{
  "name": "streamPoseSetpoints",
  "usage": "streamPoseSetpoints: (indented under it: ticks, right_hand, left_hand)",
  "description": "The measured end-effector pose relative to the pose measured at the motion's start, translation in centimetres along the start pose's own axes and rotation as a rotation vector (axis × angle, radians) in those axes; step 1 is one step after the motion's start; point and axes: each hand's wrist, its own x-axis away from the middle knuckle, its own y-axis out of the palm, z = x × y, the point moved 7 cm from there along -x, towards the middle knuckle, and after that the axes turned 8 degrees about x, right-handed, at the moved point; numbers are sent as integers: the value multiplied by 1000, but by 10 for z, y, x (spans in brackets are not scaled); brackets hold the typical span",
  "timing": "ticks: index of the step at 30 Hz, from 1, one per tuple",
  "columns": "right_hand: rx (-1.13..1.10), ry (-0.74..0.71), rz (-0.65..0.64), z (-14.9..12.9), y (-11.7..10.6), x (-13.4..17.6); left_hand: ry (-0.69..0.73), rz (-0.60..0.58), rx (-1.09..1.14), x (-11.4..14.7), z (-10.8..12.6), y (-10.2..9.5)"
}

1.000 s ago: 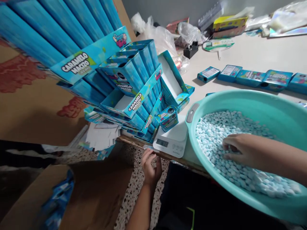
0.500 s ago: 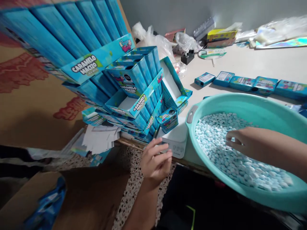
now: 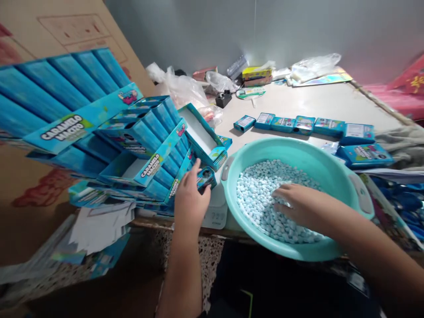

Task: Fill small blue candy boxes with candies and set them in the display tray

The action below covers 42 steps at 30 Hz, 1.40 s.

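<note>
My left hand (image 3: 192,196) is at a small blue candy box (image 3: 207,177) standing on a white kitchen scale (image 3: 217,212). Its thumb is in front of the box and the fingers are along the left side, apart; firm contact cannot be made out. In a turquoise basin (image 3: 285,148) lies a layer of pale blue and white candies (image 3: 261,190). Over these candies, low inside the basin, my right hand (image 3: 296,203) has its thumb and fingers apart, with nothing visible between them.
Stacked blue display trays of boxes (image 3: 145,145) crowd the left of the scale. An empty-looking display tray (image 3: 202,134) leans behind it. A row of small blue boxes (image 3: 304,125) runs behind the basin. Plastic bags (image 3: 185,86) lie farther back.
My left hand has moved forward from the scale's front edge to the small box. My right hand has opened from a near pinch over the candies. The view has swung right.
</note>
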Motion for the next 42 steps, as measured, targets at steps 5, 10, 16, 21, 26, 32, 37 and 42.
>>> streamPoseSetpoints:
  ticks: [5,10,16,21,26,32,37,42]
  right_hand:
    - [-101,14,-18,-4,-17,2]
    - [-117,52,22,2,-29,5]
    - [-126,32,135,1,-40,6]
    - [-87,60,172,5,-44,3]
    - [-93,88,160,7,-44,5]
    - [-54,144,111,8,-42,8]
    - [-96,183,8,12,-31,8]
    - [-96,64,-116,9,-9,6]
  left_hand:
    - [-186,198,-10,17,3,-21]
    - [107,268,28,13,65,-38]
    - [673,-244,-21,-10,116,6]
    - [748,-333,-17,-14,117,21]
    - [758,-345,-102,-14,110,12]
    - [725,-208,-126,-3,95,-1]
    - [487,-41,-68,2,73,-8]
    - [-16,249,265,14,8,-10]
